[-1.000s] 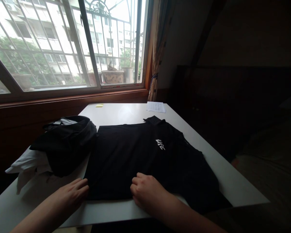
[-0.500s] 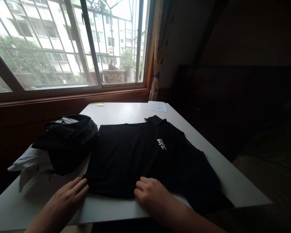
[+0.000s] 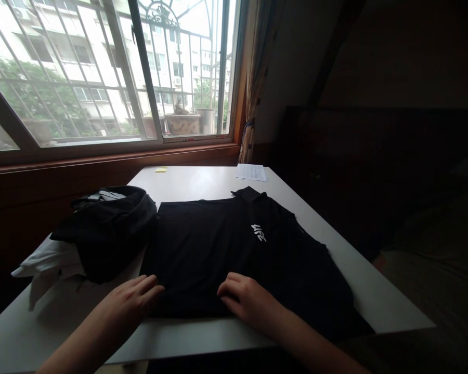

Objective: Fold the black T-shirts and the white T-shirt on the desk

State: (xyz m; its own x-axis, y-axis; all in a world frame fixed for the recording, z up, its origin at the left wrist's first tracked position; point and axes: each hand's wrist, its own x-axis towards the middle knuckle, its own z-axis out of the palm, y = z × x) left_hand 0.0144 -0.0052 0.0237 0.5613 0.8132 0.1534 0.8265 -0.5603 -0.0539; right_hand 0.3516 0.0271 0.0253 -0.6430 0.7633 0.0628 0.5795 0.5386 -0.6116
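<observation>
1. The left hand [image 3: 136, 297] is bare; its fingers [image 3: 146, 284] are slim and the back is smoothly rounded.
2. The left forearm [image 3: 88, 337] is bare too, and it becomes wider toward the near side.
3. The right hand [image 3: 250, 301] is bare, with knuckles [image 3: 248, 283] like soft bumps.
4. The right forearm [image 3: 315, 340] is also bare, with a smooth outline.
5. Both forearms are cut by the near edge of the view, so the sleeves cannot be told.
</observation>
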